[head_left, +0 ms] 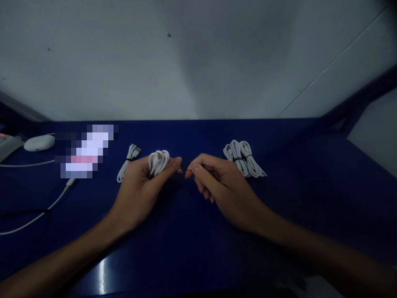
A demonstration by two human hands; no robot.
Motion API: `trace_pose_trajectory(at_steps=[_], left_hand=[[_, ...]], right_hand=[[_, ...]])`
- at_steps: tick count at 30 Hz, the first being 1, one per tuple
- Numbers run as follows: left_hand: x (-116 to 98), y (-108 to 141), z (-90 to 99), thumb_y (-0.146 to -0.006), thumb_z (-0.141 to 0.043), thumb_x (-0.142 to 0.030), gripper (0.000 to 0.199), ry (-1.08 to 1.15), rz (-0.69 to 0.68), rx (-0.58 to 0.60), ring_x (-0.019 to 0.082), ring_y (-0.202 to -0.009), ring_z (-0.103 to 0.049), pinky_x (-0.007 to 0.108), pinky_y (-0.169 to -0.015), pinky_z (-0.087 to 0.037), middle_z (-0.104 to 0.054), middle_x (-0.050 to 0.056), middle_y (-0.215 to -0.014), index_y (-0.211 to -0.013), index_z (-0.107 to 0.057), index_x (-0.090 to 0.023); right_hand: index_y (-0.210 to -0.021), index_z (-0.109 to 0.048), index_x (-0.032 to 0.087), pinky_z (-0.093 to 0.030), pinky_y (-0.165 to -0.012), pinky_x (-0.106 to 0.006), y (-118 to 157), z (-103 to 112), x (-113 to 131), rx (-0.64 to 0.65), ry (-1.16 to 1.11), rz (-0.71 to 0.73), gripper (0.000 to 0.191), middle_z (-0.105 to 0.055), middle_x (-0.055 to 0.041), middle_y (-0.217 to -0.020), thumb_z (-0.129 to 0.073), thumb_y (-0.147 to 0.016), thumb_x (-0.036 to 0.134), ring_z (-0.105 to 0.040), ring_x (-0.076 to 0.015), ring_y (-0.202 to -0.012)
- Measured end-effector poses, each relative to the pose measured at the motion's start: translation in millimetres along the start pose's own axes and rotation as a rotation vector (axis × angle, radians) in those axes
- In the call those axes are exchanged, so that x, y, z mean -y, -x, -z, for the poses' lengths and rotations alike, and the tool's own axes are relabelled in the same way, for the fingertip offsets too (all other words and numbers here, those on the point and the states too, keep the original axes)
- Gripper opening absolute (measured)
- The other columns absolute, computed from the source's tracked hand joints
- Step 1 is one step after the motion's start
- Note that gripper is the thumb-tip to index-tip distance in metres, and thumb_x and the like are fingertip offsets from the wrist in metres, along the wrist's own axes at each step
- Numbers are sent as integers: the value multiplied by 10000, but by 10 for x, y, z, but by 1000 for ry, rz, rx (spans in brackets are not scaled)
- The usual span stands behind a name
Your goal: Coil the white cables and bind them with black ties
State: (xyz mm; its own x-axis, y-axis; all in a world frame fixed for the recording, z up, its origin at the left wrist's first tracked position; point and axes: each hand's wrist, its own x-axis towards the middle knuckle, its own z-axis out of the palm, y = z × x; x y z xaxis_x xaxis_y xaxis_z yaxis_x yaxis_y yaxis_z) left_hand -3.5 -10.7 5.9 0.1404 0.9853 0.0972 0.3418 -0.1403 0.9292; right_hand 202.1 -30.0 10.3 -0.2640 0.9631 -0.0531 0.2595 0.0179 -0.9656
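My left hand [145,182] curls around a coiled white cable bundle [159,161] mid-frame; my right hand [217,182] pinches a thin dark tie [188,170], barely discernible.

I sit at what looks like a packing or assembly workstation, not a home. The blue work surface [192,248] runs up to a bare white wall [186,62] and is boxed in by a dark frame [356,103] on my right. Bundles of white cables [243,159], tied with black ties, lie ready on it. A white mouse [39,142] and loose white cord [37,215] sit at my left.
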Motion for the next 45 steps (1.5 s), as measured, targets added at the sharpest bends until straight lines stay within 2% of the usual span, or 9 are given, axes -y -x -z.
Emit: trace_pose_trajectory(at_steps=[4, 9, 12, 19, 28, 35, 39, 42, 45], left_hand=[[-4, 0, -2, -1005, -785, -469, 327, 12, 30, 9, 126, -599, -451, 257, -544, -352, -559, -35, -661, -825, -771, -196], [33, 8, -9, -987, -799, -514, 306, 157, 125, 20, 108, -542, -329, 245, -466, -257, -422, -70, -650, -1110, -776, -235], [58, 8, -21, -1000, -786, -512, 327, 281, 185, 37, 97, -545, -301, 228, -456, -240, -398, -70, -690, -1164, -736, -234], [55, 12, -32, -1009, -783, -476, 296, 372, 241, 41, 83, -540, -274, 205, -451, -222, -351, -78, -702, -1146, -687, -232], [67, 8, -32, -1022, -765, -483, 292, 387, 241, 60, 83, -542, -299, 211, -452, -243, -377, -74, -711, -1178, -696, -246], [66, 15, -47, -1018, -760, -443, 254, 435, 262, 60, 98, -542, -335, 210, -440, -259, -403, -66, -710, -1180, -690, -260], [73, -20, -42, -1042, -695, -421, 282, 501, 273, 52, 137, -592, -471, 239, -485, -417, -566, -17, -764, -1242, -698, -222], [71, -48, -37, -1069, -596, -370, 300, 586, 299, 117, 174, -651, -570, 280, -582, -516, -673, 41, -829, -1266, -707, -172], [51, -51, -45, -1087, -519, -335, 321, 643, 299, 202, 193, -711, -616, 297, -667, -553, -712, 81, -876, -1218, -738, -141]], right_hand=[[-933, -722, 218, -437, -532, -259, -1, -9, -11, -31, 22, 12, 312, -597, 40, -706, -517, -1145, 322, -554, -119, -600], [-903, -702, 203, -396, -506, -273, -27, -22, -68, -158, 165, 78, 301, -578, 45, -634, -539, -1139, 296, -533, -116, -533], [-892, -695, 188, -365, -487, -279, -54, -25, -132, -199, 309, 121, 298, -579, 43, -604, -541, -1136, 260, -502, -109, -478], [-777, -506, 217, -312, -499, -301, -95, -42, -243, -158, 694, 153, 371, -541, 16, -606, -484, -1147, 220, -443, -120, -461], [-976, -643, 115, -368, -490, -305, -131, -100, -283, -125, 962, 74, 350, -632, -32, -621, -417, -1196, 267, -546, -160, -471], [-1164, -661, 65, -420, -481, -300, -116, -90, -274, -142, 953, 91, 319, -673, -29, -636, -409, -1201, 257, -598, -171, -480], [-1171, -665, 68, -396, -451, -284, -103, -76, -282, -185, 901, 171, 270, -622, 4, -606, -444, -1183, 222, -558, -151, -439], [-1120, -671, 91, -373, -449, -271, -86, -81, -266, -224, 822, 279, 219, -604, 20, -620, -479, -1162, 188, -541, -128, -445], [-1120, -662, 117, -371, -459, -252, -59, -89, -240, -236, 670, 368, 187, -592, 43, -638, -489, -1153, 179, -515, -99, -457]])
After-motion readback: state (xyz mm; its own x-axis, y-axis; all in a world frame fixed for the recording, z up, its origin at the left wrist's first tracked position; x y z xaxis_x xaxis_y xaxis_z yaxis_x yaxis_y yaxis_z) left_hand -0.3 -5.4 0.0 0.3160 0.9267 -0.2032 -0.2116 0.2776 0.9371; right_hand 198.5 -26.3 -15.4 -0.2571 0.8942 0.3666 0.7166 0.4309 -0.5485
